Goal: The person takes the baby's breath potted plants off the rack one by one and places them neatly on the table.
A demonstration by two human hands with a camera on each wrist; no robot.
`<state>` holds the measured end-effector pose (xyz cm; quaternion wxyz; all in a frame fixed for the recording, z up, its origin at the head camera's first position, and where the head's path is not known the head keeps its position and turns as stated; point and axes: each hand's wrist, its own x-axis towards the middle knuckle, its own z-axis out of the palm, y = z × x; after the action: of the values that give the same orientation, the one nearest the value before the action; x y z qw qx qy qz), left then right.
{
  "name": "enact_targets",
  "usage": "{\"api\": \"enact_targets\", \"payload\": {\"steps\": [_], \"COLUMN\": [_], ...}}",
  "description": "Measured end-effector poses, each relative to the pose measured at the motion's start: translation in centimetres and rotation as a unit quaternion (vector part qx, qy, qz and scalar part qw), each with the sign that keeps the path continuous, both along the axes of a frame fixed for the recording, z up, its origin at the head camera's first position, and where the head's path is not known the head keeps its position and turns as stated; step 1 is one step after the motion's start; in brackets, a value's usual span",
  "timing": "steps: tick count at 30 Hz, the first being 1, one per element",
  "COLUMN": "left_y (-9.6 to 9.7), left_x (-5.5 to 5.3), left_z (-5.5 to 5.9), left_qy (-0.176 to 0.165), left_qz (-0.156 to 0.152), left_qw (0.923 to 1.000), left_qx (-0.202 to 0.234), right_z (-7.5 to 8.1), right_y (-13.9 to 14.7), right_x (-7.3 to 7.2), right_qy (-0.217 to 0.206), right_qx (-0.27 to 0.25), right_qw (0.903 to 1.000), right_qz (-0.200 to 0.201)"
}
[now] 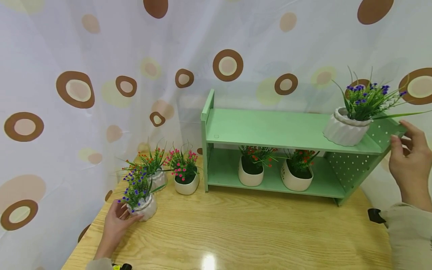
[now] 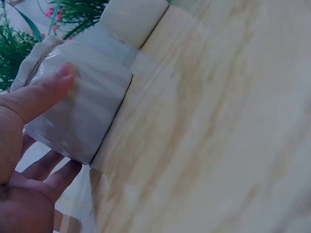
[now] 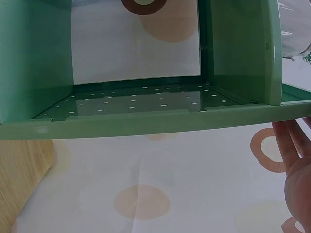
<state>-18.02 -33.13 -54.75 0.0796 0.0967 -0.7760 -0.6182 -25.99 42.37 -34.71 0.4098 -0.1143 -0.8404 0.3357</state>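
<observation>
"From where we stand, where on the dial is the left hand (image 1: 116,222)?"

"Eight o'clock. Its half-parted thumb and fingers curl around a white fluted pot of purple flowers (image 1: 146,208), which stands on the wooden table (image 1: 270,225). At the pot's one o'clock: a red-flowered pot (image 1: 158,179)."

"And the right hand (image 1: 412,161)?"

"Three o'clock. Its fingers are parted and slightly bent, tips touching the perforated side panel (image 1: 357,170) of the green two-tier shelf (image 1: 270,125). Just inside it, on the upper tier, stands a second purple-flowered pot (image 1: 347,129)."
</observation>
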Motion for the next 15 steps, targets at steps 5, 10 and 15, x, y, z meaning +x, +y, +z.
{"api": "enact_targets", "payload": {"steps": [5,10,15], "left_y": [-0.1,0.0,0.4], "left_x": [-0.2,0.1,1.1], "left_z": [0.1,0.1,0.7], "left_qy": [0.008,0.01,0.01], "left_qz": [-0.007,-0.011,0.018], "left_qw": [0.9999,0.9991,0.9959], "left_qx": [-0.013,-0.041,-0.088], "right_z": [0.0,0.0,0.0], "right_y": [0.1,0.1,0.1], "right_x": [0.1,0.0,-0.1], "right_qy": [-0.002,-0.007,-0.006], "right_qx": [0.0,0.0,0.009], "right_qw": [1.0,1.0,0.9999], "right_qz": [0.0,-0.004,-0.001]}}
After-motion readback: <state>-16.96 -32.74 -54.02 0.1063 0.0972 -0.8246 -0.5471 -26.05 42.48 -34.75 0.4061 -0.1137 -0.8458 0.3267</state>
